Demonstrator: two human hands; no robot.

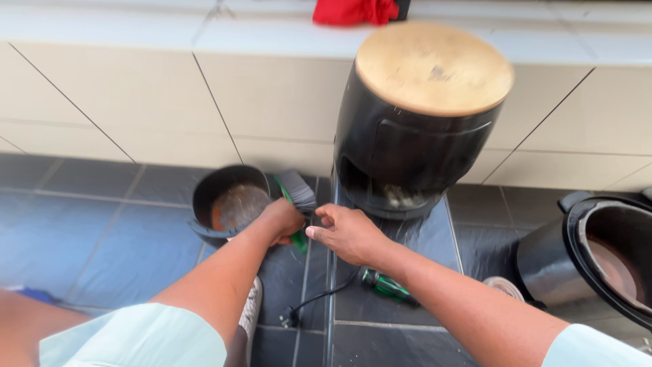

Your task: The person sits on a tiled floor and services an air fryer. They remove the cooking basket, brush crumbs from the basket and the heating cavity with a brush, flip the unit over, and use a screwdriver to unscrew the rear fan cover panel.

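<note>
Our left hand [284, 221] has its fingers curled tight around the green handle of a small brush [296, 197], dark bristles sticking up just above the knuckles. Our right hand [348, 232] sits right next to it, fingers loosely spread and holding nothing, tips almost touching the left hand.

Just left of the gripping fingers there's a round black bowl [204, 211] on the floor with some brownish-grey residue inside; the brush head is right at its rim. Straight above the right fingers stands a black drum-shaped appliance [407, 156] with a round wooden lid [433, 66], and we can see pale crumbs in its bottom opening.

Below the right wrist a green-handled screwdriver [387, 285] lies on the dark floor tiles [95, 231], with a black cord and plug [293, 316] beside it. Far right there's a black pot [598, 251], well apart from both hands. Up top, a red cloth [353, 11] sits on the tiled ledge.
</note>
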